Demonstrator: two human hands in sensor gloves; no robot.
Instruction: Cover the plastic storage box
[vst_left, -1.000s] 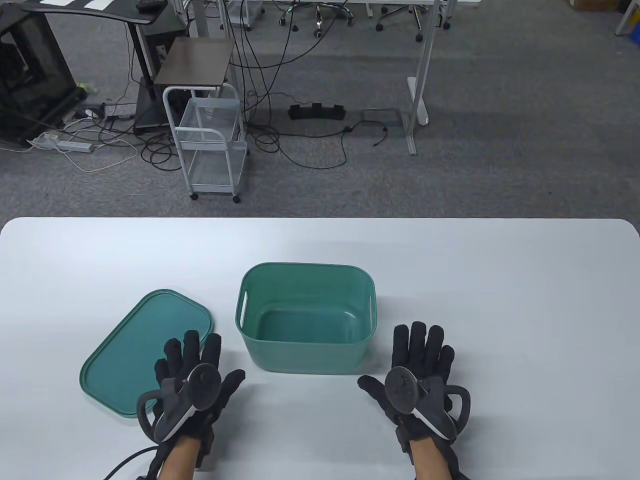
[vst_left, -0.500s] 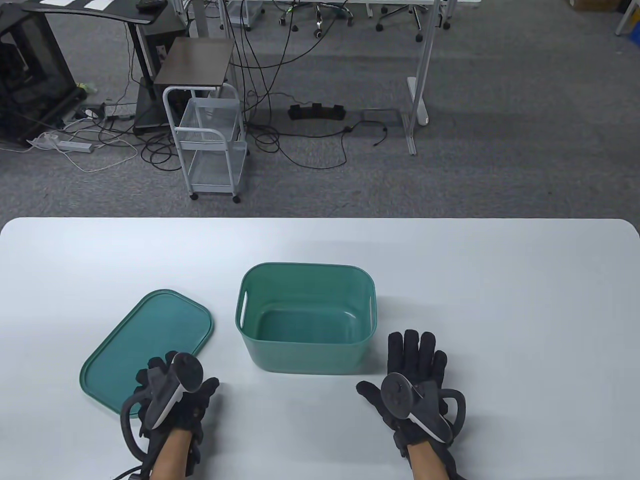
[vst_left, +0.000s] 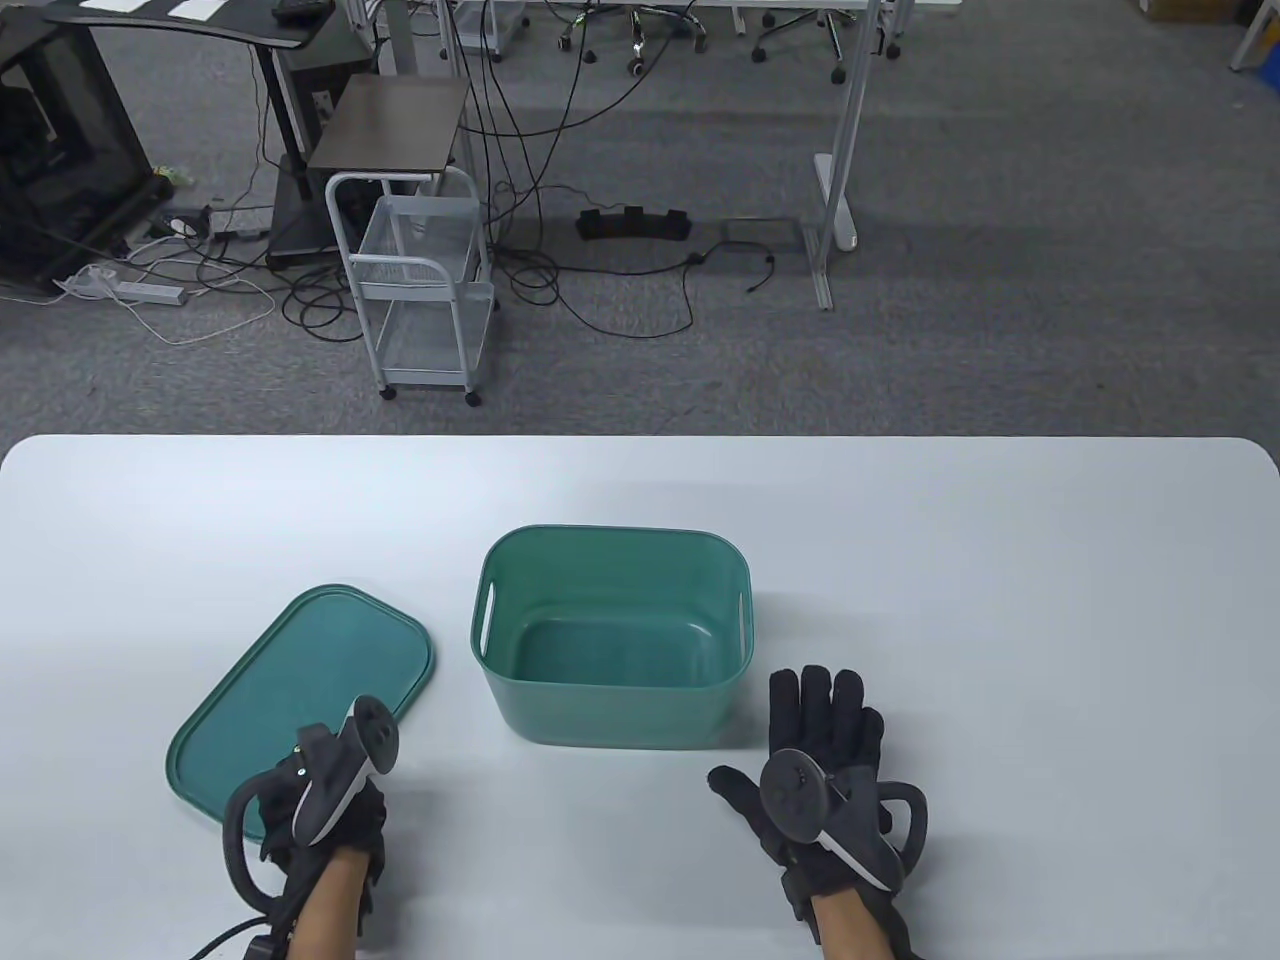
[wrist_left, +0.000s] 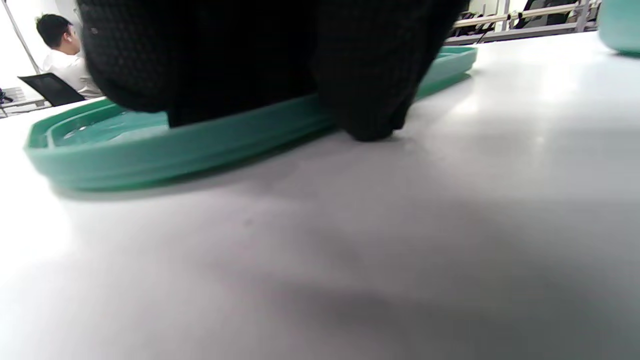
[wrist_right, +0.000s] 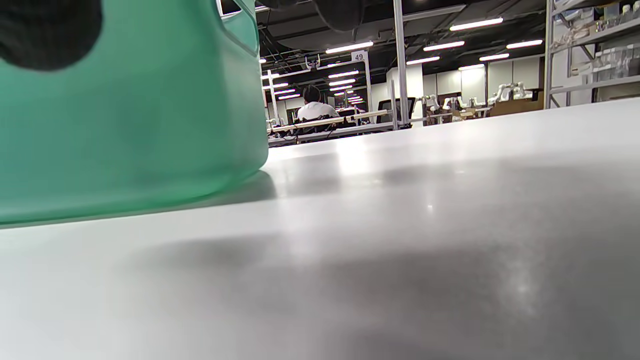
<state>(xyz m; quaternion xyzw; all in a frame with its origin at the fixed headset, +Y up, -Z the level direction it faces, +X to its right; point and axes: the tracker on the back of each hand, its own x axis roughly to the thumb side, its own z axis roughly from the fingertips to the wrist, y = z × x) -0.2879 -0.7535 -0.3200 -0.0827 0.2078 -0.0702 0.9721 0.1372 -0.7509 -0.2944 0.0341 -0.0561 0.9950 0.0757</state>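
Note:
An open green plastic storage box (vst_left: 610, 690) stands on the white table (vst_left: 1000, 600); it also shows in the right wrist view (wrist_right: 125, 115). Its flat green lid (vst_left: 300, 670) lies on the table to the box's left. My left hand (vst_left: 310, 795) grips the lid's near edge. In the left wrist view the fingers (wrist_left: 240, 60) lie over the lid (wrist_left: 150, 150) and the thumb reaches down at its rim. My right hand (vst_left: 820, 730) is spread flat and empty, just right of the box's near corner.
The table's far edge (vst_left: 640, 437) drops to a carpeted floor with a white wire cart (vst_left: 420, 290) and cables. Bare table lies to the right of the box and behind it.
My left hand drew back from lying flat on the lid and curled onto its near edge; the lid slid slightly to the right. My right hand drifted a little toward me.

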